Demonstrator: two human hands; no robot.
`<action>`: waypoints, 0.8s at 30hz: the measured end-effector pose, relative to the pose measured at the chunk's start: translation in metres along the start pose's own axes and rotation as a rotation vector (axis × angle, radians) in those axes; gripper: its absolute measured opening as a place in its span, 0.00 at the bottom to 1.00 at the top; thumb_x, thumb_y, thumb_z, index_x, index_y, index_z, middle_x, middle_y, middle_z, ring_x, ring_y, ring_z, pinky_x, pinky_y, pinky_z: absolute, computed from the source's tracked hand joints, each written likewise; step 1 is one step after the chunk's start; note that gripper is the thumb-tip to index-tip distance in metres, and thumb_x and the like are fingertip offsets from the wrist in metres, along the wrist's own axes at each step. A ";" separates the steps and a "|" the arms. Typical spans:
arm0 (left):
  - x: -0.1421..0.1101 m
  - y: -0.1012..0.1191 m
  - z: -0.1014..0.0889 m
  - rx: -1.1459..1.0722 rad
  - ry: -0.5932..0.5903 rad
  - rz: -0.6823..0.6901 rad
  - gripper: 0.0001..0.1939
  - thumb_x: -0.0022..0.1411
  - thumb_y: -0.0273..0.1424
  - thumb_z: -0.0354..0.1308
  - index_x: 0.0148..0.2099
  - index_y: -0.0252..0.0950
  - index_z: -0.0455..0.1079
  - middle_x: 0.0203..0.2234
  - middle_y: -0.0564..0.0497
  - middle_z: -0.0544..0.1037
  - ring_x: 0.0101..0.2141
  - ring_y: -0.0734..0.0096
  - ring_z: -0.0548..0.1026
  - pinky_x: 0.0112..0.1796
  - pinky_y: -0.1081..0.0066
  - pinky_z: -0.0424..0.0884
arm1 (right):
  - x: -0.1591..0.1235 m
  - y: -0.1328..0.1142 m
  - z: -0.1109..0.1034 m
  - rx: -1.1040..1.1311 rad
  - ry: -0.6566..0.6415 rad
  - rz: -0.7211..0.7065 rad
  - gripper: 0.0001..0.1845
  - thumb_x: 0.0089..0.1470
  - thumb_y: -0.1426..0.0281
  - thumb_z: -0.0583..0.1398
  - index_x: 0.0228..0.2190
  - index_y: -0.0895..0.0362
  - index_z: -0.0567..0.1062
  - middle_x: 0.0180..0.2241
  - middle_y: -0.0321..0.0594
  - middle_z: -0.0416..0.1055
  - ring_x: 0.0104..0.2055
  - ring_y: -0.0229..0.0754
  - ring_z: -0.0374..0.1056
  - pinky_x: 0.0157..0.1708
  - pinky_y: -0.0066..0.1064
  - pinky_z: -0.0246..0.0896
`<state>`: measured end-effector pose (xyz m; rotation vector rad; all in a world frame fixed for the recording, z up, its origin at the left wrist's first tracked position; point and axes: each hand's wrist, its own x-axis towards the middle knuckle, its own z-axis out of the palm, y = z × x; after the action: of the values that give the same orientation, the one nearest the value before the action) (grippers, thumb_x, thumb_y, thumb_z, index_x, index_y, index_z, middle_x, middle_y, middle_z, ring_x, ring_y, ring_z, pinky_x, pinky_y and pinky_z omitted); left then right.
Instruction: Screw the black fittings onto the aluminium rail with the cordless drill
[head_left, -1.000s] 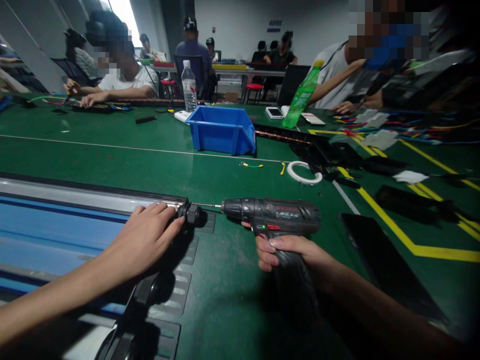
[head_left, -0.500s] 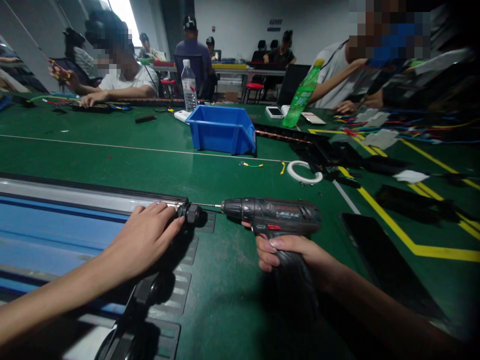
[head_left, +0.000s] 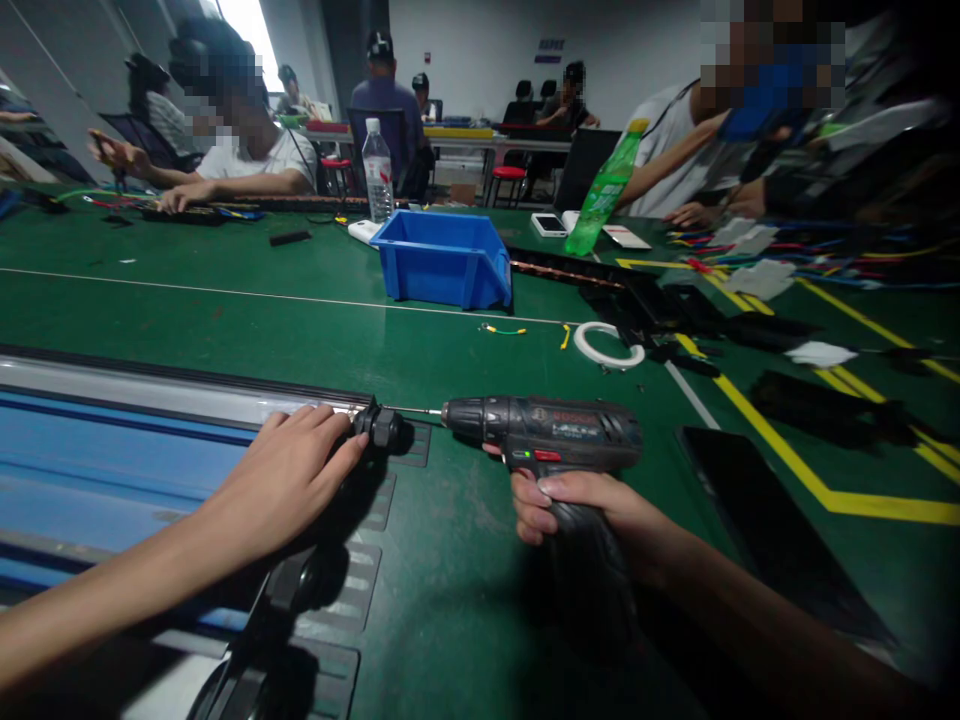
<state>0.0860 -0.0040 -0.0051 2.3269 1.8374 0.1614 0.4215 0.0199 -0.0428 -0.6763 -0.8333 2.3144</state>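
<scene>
My right hand (head_left: 574, 500) is wrapped round the grip of a black cordless drill (head_left: 555, 430), which points left. Its long thin bit (head_left: 412, 409) reaches the end of a long metal-edged profile (head_left: 150, 385) with blue panels (head_left: 112, 460). A small green light glows on the drill's side. My left hand (head_left: 300, 460) lies over the corner of the profile, fingers curled onto its end, with the thumb against a black cable gland (head_left: 386, 428). More black fittings (head_left: 296, 580) line that end, partly in shadow, beside slotted black plates (head_left: 349, 590).
Beyond the drill stand a blue bin (head_left: 442, 260), a water bottle (head_left: 377, 170) and a green bottle (head_left: 607, 190). A white ring coil (head_left: 609, 345) and a black flat panel (head_left: 772, 530) lie to the right. Other people sit across the green table (head_left: 262, 330).
A green light has come on at the drill's side. Both hands and the drill have hardly moved. The co-worker at the far left has shifted a raised hand slightly.
</scene>
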 end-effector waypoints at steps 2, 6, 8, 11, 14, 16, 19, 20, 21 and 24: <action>0.000 0.000 0.000 -0.001 -0.003 -0.001 0.21 0.77 0.44 0.41 0.42 0.38 0.70 0.38 0.46 0.75 0.42 0.54 0.71 0.43 0.56 0.62 | 0.000 0.000 0.000 0.001 0.004 0.010 0.23 0.57 0.69 0.69 0.53 0.58 0.75 0.29 0.34 0.66 0.30 0.36 0.65 0.36 0.33 0.65; 0.000 0.000 0.000 -0.004 0.009 0.005 0.22 0.77 0.44 0.41 0.42 0.38 0.70 0.38 0.46 0.76 0.43 0.54 0.72 0.44 0.56 0.63 | 0.001 0.001 0.001 0.011 0.001 -0.001 0.24 0.56 0.69 0.69 0.53 0.58 0.75 0.29 0.34 0.66 0.29 0.36 0.64 0.35 0.33 0.65; 0.000 0.000 0.000 -0.003 0.009 0.006 0.21 0.77 0.44 0.41 0.42 0.38 0.71 0.38 0.46 0.76 0.43 0.54 0.72 0.44 0.56 0.63 | 0.001 0.001 0.002 0.011 0.009 0.000 0.24 0.56 0.69 0.70 0.53 0.58 0.75 0.29 0.34 0.66 0.29 0.36 0.64 0.35 0.33 0.65; 0.000 0.000 -0.001 -0.005 0.013 0.007 0.21 0.77 0.44 0.41 0.41 0.39 0.71 0.38 0.46 0.76 0.43 0.54 0.72 0.44 0.56 0.63 | 0.001 0.001 0.003 0.012 0.027 -0.001 0.24 0.55 0.69 0.70 0.52 0.57 0.75 0.29 0.34 0.65 0.28 0.36 0.63 0.35 0.33 0.64; 0.000 0.001 -0.001 -0.007 0.019 0.002 0.21 0.77 0.43 0.41 0.41 0.39 0.71 0.38 0.46 0.76 0.43 0.54 0.72 0.44 0.56 0.64 | 0.000 0.000 0.003 0.005 0.030 0.002 0.24 0.55 0.69 0.70 0.52 0.57 0.75 0.29 0.34 0.65 0.28 0.37 0.63 0.35 0.34 0.64; 0.000 0.001 -0.001 -0.006 0.022 0.002 0.21 0.76 0.43 0.42 0.41 0.38 0.71 0.37 0.46 0.76 0.42 0.54 0.72 0.44 0.56 0.64 | 0.000 0.000 0.002 0.002 0.023 0.014 0.23 0.56 0.68 0.70 0.52 0.57 0.75 0.29 0.34 0.65 0.29 0.37 0.65 0.36 0.33 0.64; 0.000 0.001 -0.002 -0.012 0.022 0.007 0.21 0.76 0.43 0.42 0.41 0.38 0.71 0.36 0.46 0.76 0.41 0.54 0.72 0.44 0.56 0.64 | 0.001 0.001 0.001 0.012 0.006 0.005 0.22 0.56 0.69 0.69 0.52 0.57 0.75 0.28 0.33 0.65 0.28 0.36 0.64 0.35 0.33 0.64; 0.000 0.001 -0.002 -0.014 0.022 0.008 0.21 0.76 0.43 0.42 0.41 0.38 0.71 0.36 0.46 0.76 0.41 0.54 0.72 0.44 0.56 0.64 | 0.002 0.002 0.001 0.014 0.002 -0.002 0.22 0.56 0.69 0.69 0.52 0.58 0.75 0.28 0.33 0.65 0.28 0.36 0.64 0.35 0.33 0.64; 0.000 0.001 -0.002 -0.015 0.024 0.009 0.21 0.76 0.43 0.42 0.41 0.38 0.71 0.36 0.46 0.75 0.41 0.54 0.72 0.44 0.56 0.64 | 0.002 0.002 0.001 0.015 0.000 -0.004 0.23 0.56 0.69 0.69 0.52 0.58 0.75 0.28 0.33 0.65 0.28 0.36 0.64 0.35 0.33 0.64; 0.000 0.000 -0.001 -0.013 0.021 0.008 0.21 0.76 0.43 0.41 0.41 0.38 0.71 0.37 0.46 0.75 0.42 0.54 0.72 0.45 0.55 0.64 | 0.002 0.002 0.002 0.014 0.003 0.004 0.23 0.55 0.69 0.70 0.52 0.58 0.75 0.29 0.34 0.66 0.29 0.36 0.65 0.35 0.33 0.64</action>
<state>0.0857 -0.0039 -0.0043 2.3335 1.8309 0.1991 0.4181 0.0189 -0.0433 -0.6761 -0.8138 2.3202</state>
